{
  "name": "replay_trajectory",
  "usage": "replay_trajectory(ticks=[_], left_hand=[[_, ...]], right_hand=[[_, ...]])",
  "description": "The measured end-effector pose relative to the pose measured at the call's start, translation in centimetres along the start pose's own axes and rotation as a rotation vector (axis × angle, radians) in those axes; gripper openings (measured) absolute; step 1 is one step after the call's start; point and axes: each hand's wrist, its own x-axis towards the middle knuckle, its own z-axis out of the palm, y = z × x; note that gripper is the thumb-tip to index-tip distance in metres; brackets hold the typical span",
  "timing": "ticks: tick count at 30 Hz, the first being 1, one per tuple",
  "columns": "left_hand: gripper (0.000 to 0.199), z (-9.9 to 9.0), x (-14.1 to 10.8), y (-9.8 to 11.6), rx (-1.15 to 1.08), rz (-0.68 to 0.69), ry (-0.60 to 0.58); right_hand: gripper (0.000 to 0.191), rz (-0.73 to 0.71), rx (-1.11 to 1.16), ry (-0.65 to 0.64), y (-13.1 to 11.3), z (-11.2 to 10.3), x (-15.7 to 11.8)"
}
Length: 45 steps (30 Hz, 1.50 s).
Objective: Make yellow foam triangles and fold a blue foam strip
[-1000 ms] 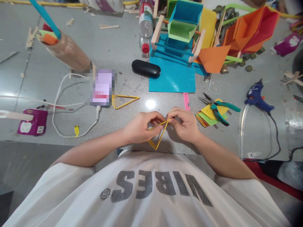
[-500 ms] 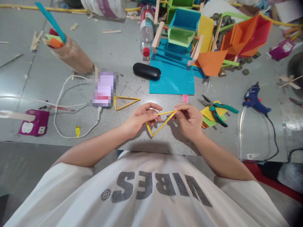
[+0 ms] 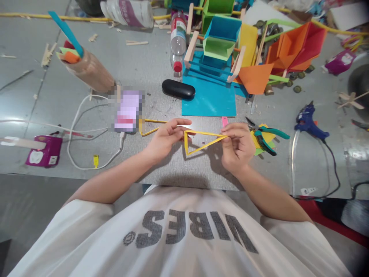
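A thin yellow triangle frame [image 3: 205, 147] is held above the table between my hands. My right hand [image 3: 238, 148] pinches its pointed right corner between thumb and fingers. At its short left side, my left hand [image 3: 167, 140] has thumb and fingertips at the upper corner, with the index finger stretched out above. A second yellow triangle [image 3: 150, 121] lies on the table, partly hidden behind my left hand. Just past my right hand are pliers with teal handles [image 3: 265, 140] on yellow and green paper pieces [image 3: 269, 132].
A phone [image 3: 127, 111] with a white cable lies left; a black case [image 3: 178, 89] and a blue sheet [image 3: 209, 105] are ahead. Farther back stand a bottle [image 3: 178, 42] and a colourful paper-box model [image 3: 220, 42]. A blue glue gun [image 3: 309, 121] lies right.
The held triangle has turned, its short side now at the left and its point at the right. My right hand has moved right; my left hand has shifted left over part of the second triangle.
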Motion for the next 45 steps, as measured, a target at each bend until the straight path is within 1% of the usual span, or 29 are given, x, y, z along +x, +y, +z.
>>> replay_trajectory(ticks=[1,3,4,5,6,7,9,12,14,16,18,20,23,25,27,30,32,35,37,40,43,45], left_hand=[[0.028,-0.6,0.1,0.6,0.18,0.097,0.036],[0.029,-2.2,0.2,2.1,0.644,0.268,0.159],[0.032,-3.1,0.3,2.7,0.878,0.308,0.217],[0.036,-3.9,0.4,3.2,1.071,0.317,0.248],[0.038,-4.6,0.6,3.5,1.191,0.302,0.236],[0.038,-5.2,0.7,3.6,1.28,0.271,0.217],[0.031,-5.9,1.1,3.2,1.409,0.208,0.18],[0.018,-5.7,1.6,2.0,1.535,0.161,0.096],[0.019,-5.2,1.9,1.5,1.583,0.142,0.04],[0.021,-4.7,2.0,1.5,1.579,0.154,0.019],[0.019,-4.3,1.9,1.7,1.469,0.245,0.021],[0.015,-3.6,1.5,1.9,1.237,0.414,0.043],[0.011,-2.3,0.7,1.6,0.808,0.674,0.114],[0.01,-1.3,0.1,0.9,0.615,0.774,0.134],[0.01,-0.5,-0.2,0.0,0.545,0.817,0.125],[0.012,0.3,-0.4,-1.2,0.502,0.829,0.111],[0.014,0.6,-0.4,-1.8,0.489,0.837,0.096],[0.015,0.9,-0.3,-2.5,0.524,0.827,0.038],[0.019,1.1,-0.3,-2.9,0.528,0.767,-0.015],[0.027,1.2,-0.3,-3.4,0.511,0.636,-0.094],[0.032,1.2,-0.4,-3.5,0.52,0.524,-0.153],[0.032,1.3,-0.4,-3.5,0.531,0.471,-0.15]], right_hand=[[0.009,-0.009,-0.021,0.022,0.1,-0.1,0.1],[0.01,0.026,-0.017,0.041,0.2,-0.3,0.3],[0.011,0.057,-0.002,0.037,0.4,-0.4,0.3],[0.012,0.081,0.01,0.025,0.5,-0.4,0.4],[0.012,0.092,0.017,0.01,0.7,-0.4,0.4],[0.012,0.094,0.021,-0.004,0.8,-0.4,0.4],[0.009,0.075,0.031,-0.027,1.0,-0.3,0.4],[0.005,0.043,0.037,-0.056,0.8,-0.2,0.5],[0.005,0.019,0.018,-0.079,0.6,-0.2,0.6],[0.005,-0.006,0.0,-0.096,0.3,-0.1,0.7],[0.004,-0.023,-0.018,-0.104,0.0,-0.1,0.8],[0.005,-0.042,-0.042,-0.111,-0.2,-0.1,0.9],[0.01,-0.109,-0.083,-0.119,-0.6,-0.1,1.0],[0.017,-0.184,-0.116,-0.121,-1.0,-0.1,1.1],[0.023,-0.258,-0.158,-0.132,-1.2,-0.3,1.2],[0.028,-0.303,-0.205,-0.167,-1.3,-0.4,1.1],[0.03,-0.295,-0.208,-0.189,-1.2,-0.4,0.9],[0.03,-0.268,-0.19,-0.22,-0.9,-0.2,0.6],[0.03,-0.241,-0.177,-0.224,-0.8,0.0,0.4],[0.03,-0.193,-0.16,-0.227,-0.7,0.2,0.3],[0.032,-0.096,-0.123,-0.294,-0.5,0.1,0.3],[0.031,-0.027,-0.082,-0.35,-0.3,0.1,0.3]])
